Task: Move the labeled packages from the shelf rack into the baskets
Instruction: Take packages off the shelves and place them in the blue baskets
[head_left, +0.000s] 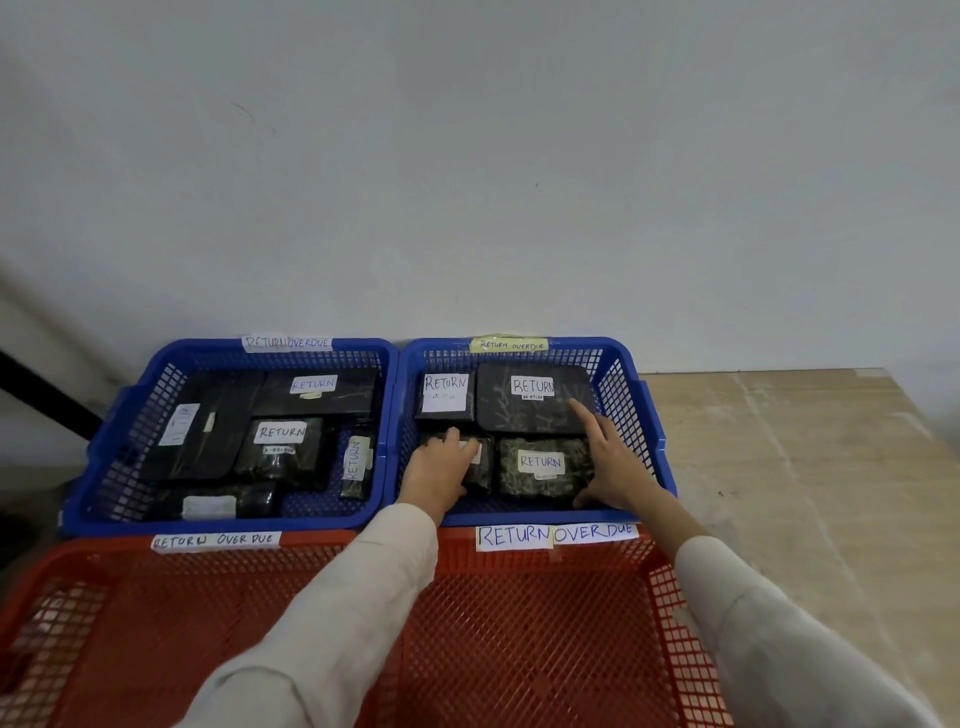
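Two blue baskets stand side by side against the wall. The right blue basket (631, 395) holds several black wrapped packages with white "RETURN" labels. My left hand (440, 465) lies flat on a small package (480, 465) at the basket's front left, covering most of it. My right hand (610, 457) is spread with fingers apart beside the front middle package (540, 465), its index finger resting on the large rear package (530, 397). The left blue basket (130, 415) also holds several labeled packages.
Two red baskets (519, 623) sit in front, below my arms, with "RETURN OVERDUE" tags (556, 535). A pale wooden tabletop (779, 467) extends to the right. A grey wall rises behind. A dark bar (41, 395) slants at far left.
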